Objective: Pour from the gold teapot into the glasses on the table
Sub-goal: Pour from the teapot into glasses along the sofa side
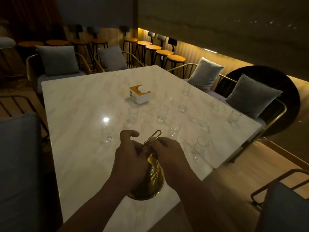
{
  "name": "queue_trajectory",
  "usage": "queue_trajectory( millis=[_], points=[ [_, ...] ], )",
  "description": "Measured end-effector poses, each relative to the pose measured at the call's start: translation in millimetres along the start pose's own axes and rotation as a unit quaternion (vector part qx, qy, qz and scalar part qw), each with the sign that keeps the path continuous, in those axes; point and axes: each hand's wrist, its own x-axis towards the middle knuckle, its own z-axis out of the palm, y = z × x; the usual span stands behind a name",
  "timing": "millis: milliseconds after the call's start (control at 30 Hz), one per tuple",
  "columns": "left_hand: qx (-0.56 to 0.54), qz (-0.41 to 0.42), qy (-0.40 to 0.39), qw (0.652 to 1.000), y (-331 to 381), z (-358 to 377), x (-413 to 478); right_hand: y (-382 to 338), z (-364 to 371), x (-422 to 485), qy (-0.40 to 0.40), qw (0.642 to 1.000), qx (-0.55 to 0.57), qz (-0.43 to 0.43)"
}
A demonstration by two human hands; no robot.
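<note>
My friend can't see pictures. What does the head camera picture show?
Two bare hands, left hand and right hand, grip a shiny gold metal teapot and its thin loop handle at the near edge of a white marble table. Empty clear drinking glasses stand scattered beyond, near a white and yellow tissue box.

My left hand and right hand meet over the teapot, which sits on the table at its near edge. Glasses spread beyond it: one far-left, one just right of my hands, others scattered toward the right edge. A tissue box lies farther back, mid-table. Cushioned chairs line the far and right sides, with stools behind them
</note>
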Motion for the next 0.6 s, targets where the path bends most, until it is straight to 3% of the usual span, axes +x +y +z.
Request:
queue_trajectory(
  millis=[267,433,533,600],
  points=[
    [-0.017,-0.029,0.012,0.999,23,90,33,-12,-84,60,-0.024,0.998,0.048,0.013],
    [-0.017,-0.024,-0.038,0.999,38,144,55,-20,-149,99,-0.022,0.999,0.006,0.028],
    [-0.035,-0.041,0.024,0.998,28,171,72,-22,-187,121,-0.015,0.999,-0.023,0.039],
    [-0.066,-0.103,0.068,0.99,7,194,84,-23,-209,133,-0.023,0.998,-0.024,0.05]
  ],
)
